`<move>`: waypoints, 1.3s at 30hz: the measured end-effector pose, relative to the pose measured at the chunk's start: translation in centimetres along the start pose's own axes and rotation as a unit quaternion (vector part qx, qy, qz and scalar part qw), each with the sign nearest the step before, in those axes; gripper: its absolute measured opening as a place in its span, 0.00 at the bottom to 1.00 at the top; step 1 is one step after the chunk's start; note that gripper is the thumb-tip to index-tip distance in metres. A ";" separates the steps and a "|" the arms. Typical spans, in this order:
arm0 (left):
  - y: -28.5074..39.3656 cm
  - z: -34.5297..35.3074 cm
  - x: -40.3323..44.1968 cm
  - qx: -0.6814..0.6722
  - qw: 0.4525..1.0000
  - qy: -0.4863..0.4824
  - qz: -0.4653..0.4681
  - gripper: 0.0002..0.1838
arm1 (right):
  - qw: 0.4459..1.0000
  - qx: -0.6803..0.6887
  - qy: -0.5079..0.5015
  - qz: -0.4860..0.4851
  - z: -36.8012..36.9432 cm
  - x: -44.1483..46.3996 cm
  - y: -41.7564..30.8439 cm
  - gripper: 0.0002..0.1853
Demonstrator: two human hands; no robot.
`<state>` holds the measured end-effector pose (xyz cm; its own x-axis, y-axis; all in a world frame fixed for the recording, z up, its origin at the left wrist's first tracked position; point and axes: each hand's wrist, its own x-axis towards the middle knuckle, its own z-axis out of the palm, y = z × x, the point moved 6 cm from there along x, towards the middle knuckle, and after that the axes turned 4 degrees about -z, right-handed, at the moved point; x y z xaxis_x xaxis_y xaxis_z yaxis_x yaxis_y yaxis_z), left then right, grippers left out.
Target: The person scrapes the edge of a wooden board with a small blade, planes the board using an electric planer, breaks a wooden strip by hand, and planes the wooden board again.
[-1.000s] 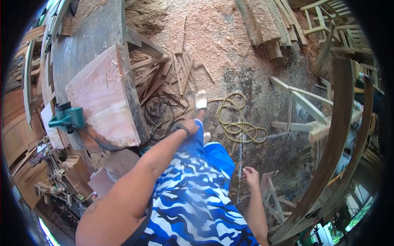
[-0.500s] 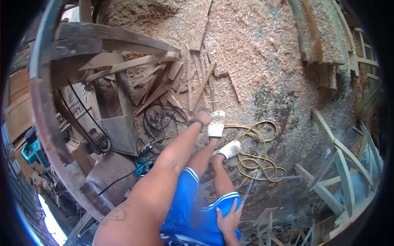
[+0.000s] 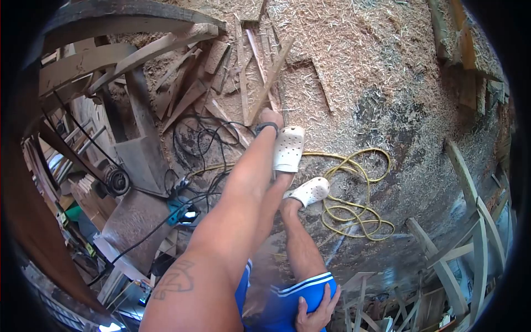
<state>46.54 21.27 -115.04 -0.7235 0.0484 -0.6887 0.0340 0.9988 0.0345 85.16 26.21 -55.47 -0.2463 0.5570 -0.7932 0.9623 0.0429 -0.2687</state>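
My left hand [image 3: 271, 117] reaches down to the floor beside a white clog [image 3: 289, 149], with a dark band at the wrist. Its fingers are closed around the near end of a thin, pale pinkish wood strip [image 3: 259, 56]; the fingertips are partly hidden. Other strips lie around it, among them a wider wooden slat [image 3: 272, 78] slanting across. My right hand [image 3: 319, 311] rests on my knee over blue shorts [image 3: 287, 310], fingers spread and holding nothing.
Yellow cord [image 3: 362, 207] lies in loops right of my feet. Black cables [image 3: 204, 135] tangle at left near a teal power tool [image 3: 181, 212]. Wooden frames [image 3: 478, 238] stand at right, and a timber structure [image 3: 127, 22] rises at upper left. Wood shavings [image 3: 359, 61] cover the floor ahead.
The camera view has shifted forward and down. My left hand has closed on a wood strip, which now shows more plainly among the others. My right hand stays on the knee.
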 end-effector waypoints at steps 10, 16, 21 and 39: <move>7.0 -15.9 -20.6 -0.687 0.645 -0.329 -0.064 0.16 | 1.000 -0.005 -0.027 0.008 2.3 -1.4 0.7 0.43; 7.8 -26.2 -38.5 -0.696 0.537 -0.472 -0.067 0.17 | 0.997 0.059 0.015 -0.049 3.4 0.9 0.4 0.31; 7.2 -37.1 -54.6 -0.576 0.616 -0.533 0.064 0.17 | 0.896 0.421 0.051 -0.132 -13.1 2.2 -10.4 0.25; 0.3 -51.2 -70.4 -0.304 0.808 -0.399 0.308 0.15 | 0.885 0.361 -0.093 -0.278 -22.1 -19.6 -18.0 0.18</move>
<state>62.15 18.10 -29.47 -0.0145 0.7646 -0.6443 -0.3031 0.6107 0.7315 75.18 32.91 -23.02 -0.7383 0.4670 -0.4867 0.3786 -0.3102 -0.8720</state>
